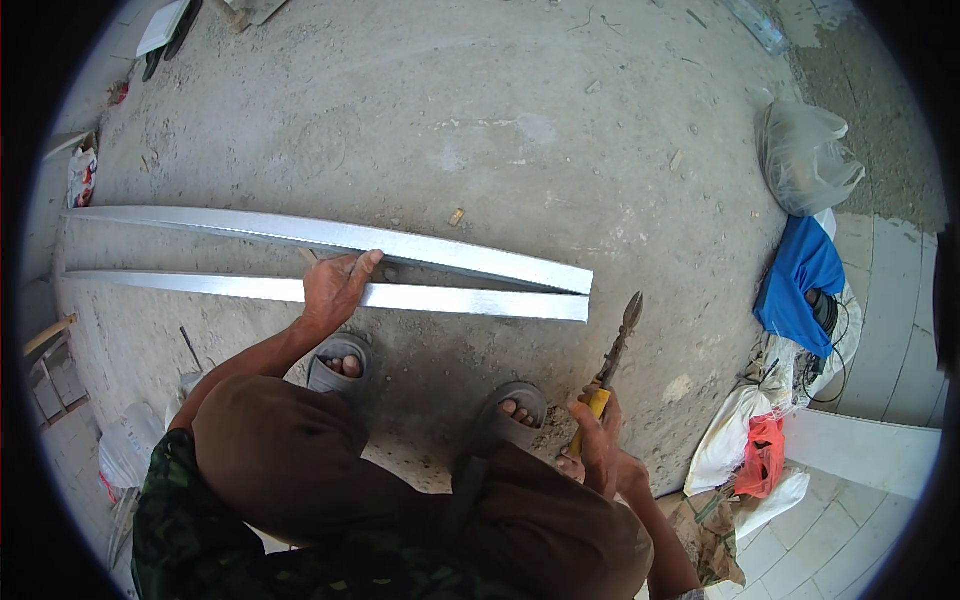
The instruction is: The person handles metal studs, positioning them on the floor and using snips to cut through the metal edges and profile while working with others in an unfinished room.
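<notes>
Two long silvery metal channels lie across the concrete floor, the far one (450, 246) and the near one (470, 300). Their right ends come together, and a gap widens between them toward the left. My left hand (338, 288) is closed around the near channel around its middle, its thumb reaching toward the far channel. In my right hand (598, 432) is a pair of tin snips (622, 335) with yellow handles. Its dark blades point away from me, just right of the channels' ends, and do not touch them. Whether the blades are fully closed is hard to make out.
My sandalled feet stand close behind the near channel. To the right lie a clear plastic bag (810, 160), a blue cloth (800, 280), black cable (824, 315) and a red bag (762, 455). Small rubble is scattered on the floor; a clear bottle (757, 27) lies far right.
</notes>
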Demonstrator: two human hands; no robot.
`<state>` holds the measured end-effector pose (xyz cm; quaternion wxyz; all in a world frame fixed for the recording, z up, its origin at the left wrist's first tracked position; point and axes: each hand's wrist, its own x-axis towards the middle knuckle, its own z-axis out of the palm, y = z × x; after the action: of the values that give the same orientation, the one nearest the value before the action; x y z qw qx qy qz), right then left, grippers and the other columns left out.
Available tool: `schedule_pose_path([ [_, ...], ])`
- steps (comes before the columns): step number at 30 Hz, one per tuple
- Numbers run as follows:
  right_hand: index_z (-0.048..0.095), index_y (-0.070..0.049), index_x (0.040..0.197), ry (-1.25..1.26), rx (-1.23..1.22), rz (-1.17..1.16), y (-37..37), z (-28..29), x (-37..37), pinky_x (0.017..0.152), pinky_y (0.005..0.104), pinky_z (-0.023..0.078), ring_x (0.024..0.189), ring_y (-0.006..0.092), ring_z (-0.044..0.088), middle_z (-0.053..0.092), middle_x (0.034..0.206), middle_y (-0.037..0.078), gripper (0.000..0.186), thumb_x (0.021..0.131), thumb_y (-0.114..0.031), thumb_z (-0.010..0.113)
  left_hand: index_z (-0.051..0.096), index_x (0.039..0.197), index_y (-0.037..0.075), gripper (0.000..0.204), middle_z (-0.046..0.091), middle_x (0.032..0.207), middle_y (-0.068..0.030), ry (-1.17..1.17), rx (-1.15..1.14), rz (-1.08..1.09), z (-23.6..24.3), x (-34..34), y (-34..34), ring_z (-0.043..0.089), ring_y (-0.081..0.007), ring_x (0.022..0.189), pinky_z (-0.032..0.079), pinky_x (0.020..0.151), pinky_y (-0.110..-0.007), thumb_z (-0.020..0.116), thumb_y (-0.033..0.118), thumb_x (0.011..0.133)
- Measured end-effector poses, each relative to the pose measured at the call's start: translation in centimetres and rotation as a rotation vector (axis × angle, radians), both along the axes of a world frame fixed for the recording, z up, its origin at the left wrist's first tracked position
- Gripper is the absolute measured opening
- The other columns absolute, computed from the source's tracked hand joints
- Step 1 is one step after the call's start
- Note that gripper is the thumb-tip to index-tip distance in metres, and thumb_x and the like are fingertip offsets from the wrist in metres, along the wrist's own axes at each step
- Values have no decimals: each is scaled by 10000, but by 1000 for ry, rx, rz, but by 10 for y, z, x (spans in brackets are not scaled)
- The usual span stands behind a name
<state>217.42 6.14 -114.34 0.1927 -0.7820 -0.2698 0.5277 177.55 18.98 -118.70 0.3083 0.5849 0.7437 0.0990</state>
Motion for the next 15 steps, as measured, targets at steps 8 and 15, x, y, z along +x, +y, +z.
schedule_pose_path([
  [8, 517, -5, 1109, 141, -179, -132, 12, 53, 5, 645, 354, 490, 764, 210, 570, 544, 948, 117, 458, 751, -226, 698, 534, 556, 7, 633, 499, 516, -139, 60, 50, -1, -2, 5, -19, 503, -319, 505, 417, 557, -429, 550, 529, 915],
  [15, 569, 31, 1038, -332, -272, 676, 62, 109, 39, 784, 403, 448, 882, 335, 547, 529, 1021, 163, 568, 567, -208, 779, 532, 551, 44, 513, 524, 542, -98, 25, 184, -26, -14, 1, -29, 495, -287, 519, 380, 602, -397, 617, 407, 903],
])
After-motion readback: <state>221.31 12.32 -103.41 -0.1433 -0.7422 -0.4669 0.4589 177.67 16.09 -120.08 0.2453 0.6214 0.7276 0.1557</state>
